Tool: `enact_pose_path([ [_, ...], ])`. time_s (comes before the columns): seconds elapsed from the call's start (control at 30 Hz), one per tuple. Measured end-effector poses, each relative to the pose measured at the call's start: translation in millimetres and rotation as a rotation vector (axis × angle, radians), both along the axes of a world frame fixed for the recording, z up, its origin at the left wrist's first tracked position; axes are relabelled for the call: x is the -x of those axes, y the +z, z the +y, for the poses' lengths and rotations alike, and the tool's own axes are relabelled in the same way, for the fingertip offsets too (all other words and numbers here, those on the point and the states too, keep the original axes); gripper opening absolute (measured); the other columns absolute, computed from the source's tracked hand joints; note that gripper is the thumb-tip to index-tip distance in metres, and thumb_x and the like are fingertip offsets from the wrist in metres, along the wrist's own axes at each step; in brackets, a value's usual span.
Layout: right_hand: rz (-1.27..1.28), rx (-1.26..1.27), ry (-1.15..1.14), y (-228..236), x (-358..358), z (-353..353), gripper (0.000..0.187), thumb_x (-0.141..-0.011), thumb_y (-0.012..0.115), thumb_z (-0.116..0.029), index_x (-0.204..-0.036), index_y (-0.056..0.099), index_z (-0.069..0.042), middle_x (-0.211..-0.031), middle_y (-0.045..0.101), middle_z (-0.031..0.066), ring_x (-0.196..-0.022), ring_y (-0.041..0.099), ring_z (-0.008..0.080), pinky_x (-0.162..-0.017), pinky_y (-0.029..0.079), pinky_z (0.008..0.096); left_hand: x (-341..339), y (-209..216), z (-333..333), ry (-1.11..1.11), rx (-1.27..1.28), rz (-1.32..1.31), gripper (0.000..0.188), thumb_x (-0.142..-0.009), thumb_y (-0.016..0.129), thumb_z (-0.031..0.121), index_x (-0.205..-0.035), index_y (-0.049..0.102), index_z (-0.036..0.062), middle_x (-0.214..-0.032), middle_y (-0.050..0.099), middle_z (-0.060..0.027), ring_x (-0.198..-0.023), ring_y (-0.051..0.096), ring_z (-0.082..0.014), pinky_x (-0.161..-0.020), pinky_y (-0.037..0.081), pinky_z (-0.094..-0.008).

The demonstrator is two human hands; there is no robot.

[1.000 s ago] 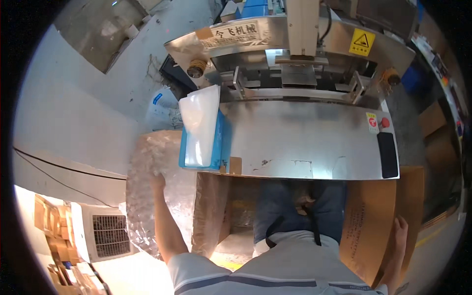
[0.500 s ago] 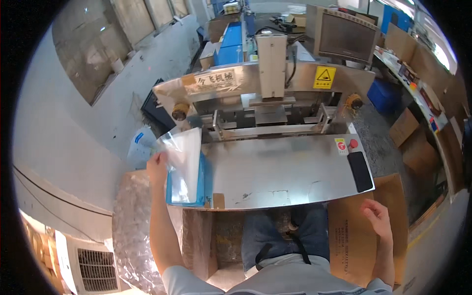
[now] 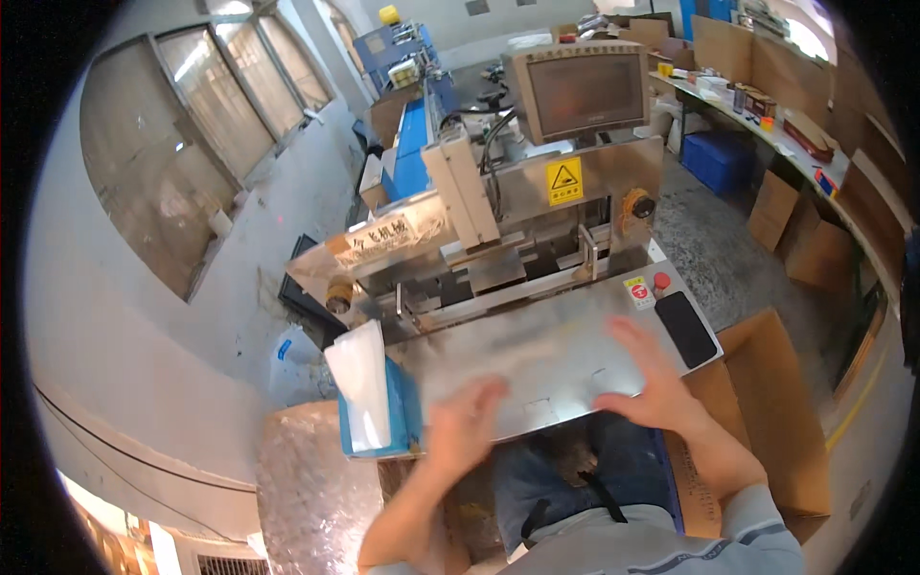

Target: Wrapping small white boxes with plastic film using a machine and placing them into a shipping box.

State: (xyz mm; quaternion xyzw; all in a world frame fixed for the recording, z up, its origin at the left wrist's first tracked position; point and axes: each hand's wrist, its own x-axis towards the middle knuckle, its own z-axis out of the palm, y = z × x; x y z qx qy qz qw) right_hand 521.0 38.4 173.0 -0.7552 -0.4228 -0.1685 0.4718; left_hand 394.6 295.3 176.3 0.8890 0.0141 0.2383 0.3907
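Over the front of a bare metal machine table (image 3: 508, 383), my left hand (image 3: 462, 422) is smeared by motion, so whether it grips anything is unclear. My right hand (image 3: 656, 388) reaches in above the table's right half, thumb and fingers spread apart, with nothing visible in it. A faint pale streak lies between the hands; I cannot make out whether it is clear film or a reflection. At the table's left end, a blue open-topped box (image 3: 407, 402) holds a stack of white, filmy plastic sheets or bags (image 3: 362, 388), which lean out of its top.
Behind the table stands the machine's press head (image 3: 465, 192) with metal brackets. A black phone (image 3: 685, 329) and a red button (image 3: 661, 280) sit at the right end. An open cardboard box (image 3: 776, 422) stands at right, a plastic-wrapped bundle (image 3: 316, 479) at lower left.
My left hand has left the clear plastic at the blue box and moved right over the table. My right hand has come up and inward. The view has turned and tilted.
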Motion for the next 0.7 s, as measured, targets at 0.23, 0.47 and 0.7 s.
enact_pose_path([
  [0.23, 0.482, 0.414, 0.329, -12.2, -10.5, 15.9, 0.018, -0.089, 0.074, -0.019, -0.086, 0.069, -0.002, -0.085, 0.071, 0.0121, -0.075, 0.069, 0.026, -0.068, 0.053, 0.0341, 6.6, -24.4, -59.3, -0.094, 0.2, 0.092, 0.011, -0.095, 0.067, 0.009, -0.1, 0.069, -0.0003, -0.082, 0.074, -0.0139, -0.073, 0.073, -0.0166, -0.066, 0.055, -0.028],
  [0.47, -0.062, -0.038, 0.174, -31.4, -6.0, 22.0, 0.018, -0.081, 0.079, -0.02, -0.079, 0.067, -0.005, -0.087, 0.069, 0.0088, -0.087, 0.068, 0.0258, -0.074, 0.055, 0.0391, 0.7, -88.9, -50.9, 0.11, 0.739, 0.301, 0.019, -0.094, 0.071, 0.014, -0.101, 0.066, -0.0028, -0.081, 0.073, -0.0081, -0.067, 0.064, -0.01, -0.063, 0.051, -0.0236],
  [0.7, -0.112, 0.362, 0.271, -71.7, -0.1, 12.7, 0.022, -0.085, 0.072, -0.031, -0.084, 0.064, -0.011, -0.081, 0.065, 0.0072, -0.087, 0.066, 0.0283, -0.105, 0.044, 0.051, -10.1, -39.9, -61.6, -0.073, -0.216, -0.127, 0.037, -0.083, 0.076, 0.013, -0.117, 0.065, 0.005, -0.102, 0.071, -0.0168, -0.069, 0.066, -0.0311, -0.064, 0.052, -0.0382],
])
